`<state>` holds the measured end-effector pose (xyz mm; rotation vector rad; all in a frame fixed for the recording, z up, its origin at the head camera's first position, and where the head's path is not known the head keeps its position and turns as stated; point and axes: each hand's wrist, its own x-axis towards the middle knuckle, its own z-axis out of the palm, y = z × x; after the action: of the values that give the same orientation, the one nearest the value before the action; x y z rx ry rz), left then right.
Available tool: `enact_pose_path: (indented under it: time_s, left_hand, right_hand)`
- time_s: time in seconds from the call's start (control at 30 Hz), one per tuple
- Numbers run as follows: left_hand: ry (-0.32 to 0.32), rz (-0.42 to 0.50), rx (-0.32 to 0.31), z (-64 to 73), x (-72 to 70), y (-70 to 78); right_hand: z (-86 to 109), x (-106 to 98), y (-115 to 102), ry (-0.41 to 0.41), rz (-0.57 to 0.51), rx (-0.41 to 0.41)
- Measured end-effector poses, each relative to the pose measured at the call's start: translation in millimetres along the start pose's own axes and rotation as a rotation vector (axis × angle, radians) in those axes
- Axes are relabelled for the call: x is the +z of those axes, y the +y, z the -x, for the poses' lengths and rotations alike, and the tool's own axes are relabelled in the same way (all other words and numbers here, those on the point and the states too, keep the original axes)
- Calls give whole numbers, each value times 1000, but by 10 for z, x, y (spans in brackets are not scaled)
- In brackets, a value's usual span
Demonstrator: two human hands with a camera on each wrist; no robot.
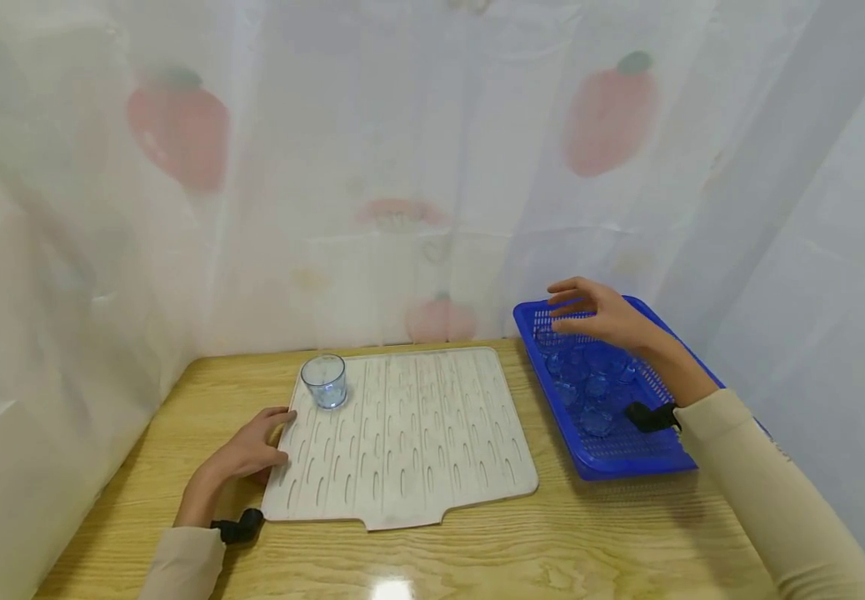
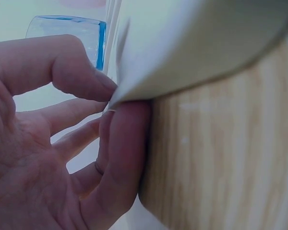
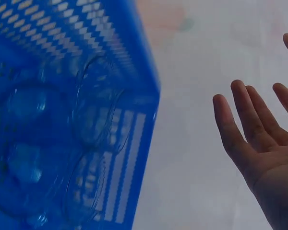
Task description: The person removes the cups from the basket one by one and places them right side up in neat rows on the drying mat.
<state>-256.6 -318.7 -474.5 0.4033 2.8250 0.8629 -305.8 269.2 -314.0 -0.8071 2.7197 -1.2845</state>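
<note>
My left hand [image 1: 251, 446] pinches the left edge of a pale draining mat [image 1: 410, 433], and in the left wrist view a fingertip [image 2: 127, 124] lies under the mat's edge. One clear bluish drinking glass [image 1: 325, 382] stands upright on the mat's far left corner, just beyond that hand. Over the far end of a blue plastic basket [image 1: 586, 463] my right hand [image 1: 601, 317] is raised, fingers spread and holding nothing. Several clear glasses [image 3: 93, 105] lie inside the basket, tinted blue by it.
The mat and basket rest on a wood-grain table [image 1: 477, 550], basket to the right of the mat. A whitish curtain [image 1: 402, 125] with strawberry prints hangs behind the table and along both sides.
</note>
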Motion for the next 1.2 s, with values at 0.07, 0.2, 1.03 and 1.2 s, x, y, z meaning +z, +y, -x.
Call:
enact_pose_path:
  time_s: [0.07, 0.2, 1.03, 1.2]
  left_hand:
    - [5, -2, 1, -4, 9, -3]
    - [6, -11, 11, -6, 7, -5]
    - [18, 5, 18, -28, 6, -22]
    - [12, -8, 28, -33, 11, -24]
  right_hand:
    - [13, -59, 69, 4, 6, 11]
    - [50, -164, 186, 30, 18, 35]
    - [302, -428, 993, 81, 61, 281]
    - [347, -419, 1052, 55, 132, 314]
